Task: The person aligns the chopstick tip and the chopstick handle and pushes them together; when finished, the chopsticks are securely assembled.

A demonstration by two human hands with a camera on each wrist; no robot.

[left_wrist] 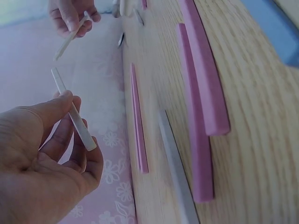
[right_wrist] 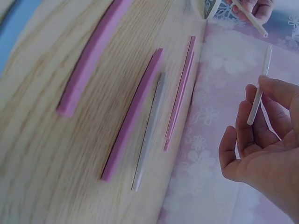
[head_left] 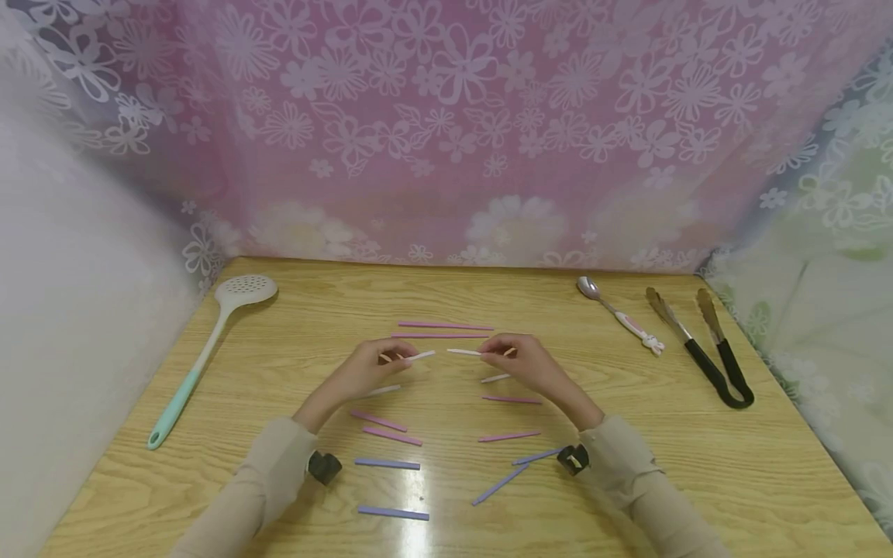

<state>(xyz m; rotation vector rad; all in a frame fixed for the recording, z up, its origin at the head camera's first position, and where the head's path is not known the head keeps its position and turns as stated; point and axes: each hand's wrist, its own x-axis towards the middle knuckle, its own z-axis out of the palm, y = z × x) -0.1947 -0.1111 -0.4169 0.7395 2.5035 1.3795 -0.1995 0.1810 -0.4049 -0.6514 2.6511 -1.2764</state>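
My left hand (head_left: 366, 368) pinches a short white stick (head_left: 424, 356) between thumb and fingers, raised above the table. Facing it, my right hand (head_left: 526, 363) pinches another white stick (head_left: 462, 352), which has a narrower tip. The two sticks point at each other with a small gap between their ends. Below the left hand lies a loose white stick (head_left: 384, 391), and one more white stick (right_wrist: 149, 130) is by the right hand. Just beyond both hands, two long pink sticks (head_left: 446, 325) lie side by side.
Short pink sticks (head_left: 392, 435) and blue sticks (head_left: 393, 513) lie on the wooden table (head_left: 307, 302) in left and right groups. A slotted skimmer (head_left: 246, 288) is at far left. A spoon (head_left: 631, 324) and black-handled tongs (head_left: 708, 364) lie at right; a floral curtain (head_left: 453, 155) hangs behind.
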